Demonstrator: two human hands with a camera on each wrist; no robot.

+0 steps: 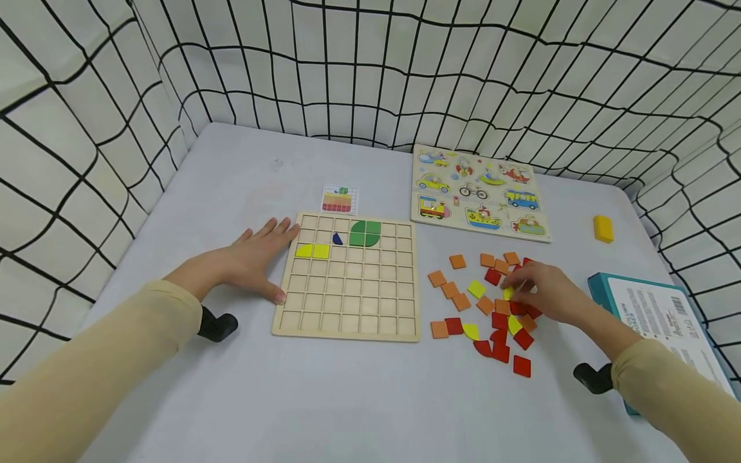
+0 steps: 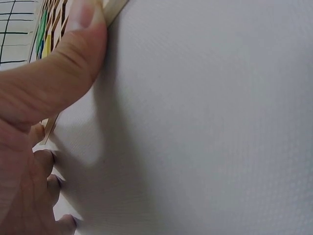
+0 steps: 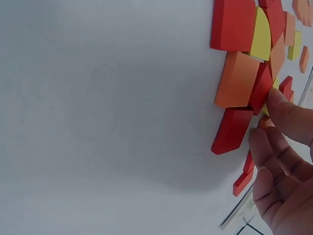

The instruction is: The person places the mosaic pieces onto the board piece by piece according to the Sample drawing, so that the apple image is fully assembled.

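Note:
My left hand (image 1: 249, 257) lies with spread fingers along the left side of a wooden grid board (image 1: 347, 326). Its thumb (image 2: 80, 46) touches the board's edge. On the board sit green quarter-round tiles (image 1: 365, 234), two yellow tiles (image 1: 312, 251) and a small dark blue tile (image 1: 338, 238). To the right, my right hand (image 1: 544, 292) reaches into a loose scatter of tiles. Its thumb and fingertips pinch at a yellow tile (image 1: 508, 293), mostly hidden by the fingers. Red tiles (image 3: 234, 129) and orange tiles (image 3: 237, 80) lie close around the fingertips.
A small pattern card (image 1: 339, 199) lies behind the board. Beyond the scatter is a picture puzzle board (image 1: 480, 193) with vehicles. A yellow block (image 1: 603, 229) and a teal-edged box (image 1: 660, 315) stand at the right. Black netting (image 1: 359, 64) surrounds the table.

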